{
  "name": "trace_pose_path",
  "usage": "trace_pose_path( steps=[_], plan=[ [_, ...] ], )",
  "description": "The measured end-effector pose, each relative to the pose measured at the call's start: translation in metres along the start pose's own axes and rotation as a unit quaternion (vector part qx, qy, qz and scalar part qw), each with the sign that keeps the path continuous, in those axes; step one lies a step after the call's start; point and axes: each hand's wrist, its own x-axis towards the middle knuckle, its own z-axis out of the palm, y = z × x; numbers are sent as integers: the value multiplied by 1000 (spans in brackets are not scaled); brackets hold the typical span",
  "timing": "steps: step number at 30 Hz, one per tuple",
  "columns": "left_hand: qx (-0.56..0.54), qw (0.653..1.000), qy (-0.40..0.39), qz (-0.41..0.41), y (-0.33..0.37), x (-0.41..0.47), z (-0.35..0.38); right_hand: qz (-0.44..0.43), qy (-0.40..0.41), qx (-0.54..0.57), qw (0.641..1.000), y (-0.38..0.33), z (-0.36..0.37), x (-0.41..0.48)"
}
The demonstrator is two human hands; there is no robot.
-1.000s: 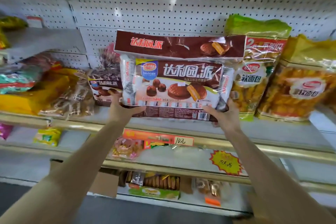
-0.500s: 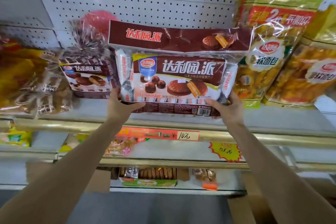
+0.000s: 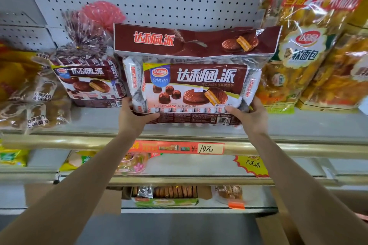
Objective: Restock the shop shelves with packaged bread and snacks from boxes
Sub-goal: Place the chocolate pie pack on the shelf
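A large brown bag of chocolate pies (image 3: 196,77) stands upright over the grey shelf (image 3: 298,125), in front of the white pegboard. My left hand (image 3: 132,116) grips its lower left corner, thumb along the bottom edge. My right hand (image 3: 249,115) grips its lower right corner in the same way. A smaller tied bag of the same chocolate pies (image 3: 89,77) sits just to its left. Tall yellow bags of soft bread (image 3: 298,45) stand close on the right.
Clear packs of brown bread (image 3: 33,101) lie at the shelf's left end. A red price strip reading 10 (image 3: 177,147) hangs on the gold shelf rail. Lower shelves hold snack packs and an open carton of biscuits (image 3: 169,195). A cardboard box corner (image 3: 268,228) shows at bottom right.
The view has closed in on the shelf. Both hands keep the same grip and have brought the big pie bag nearer the pegboard, between the smaller pie bag and the yellow bread bags.
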Motion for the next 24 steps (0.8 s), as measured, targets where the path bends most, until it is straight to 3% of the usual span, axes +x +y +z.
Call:
trace_pose_path(
  steps=[17,24],
  plan=[
    [-27,999,-5,35,-22,-2,5,-32,-8,30,999,11,6,-6],
    [-100,992,-21,68,0,-7,0,-56,-19,25,998,-3,0,-7]
  ],
)
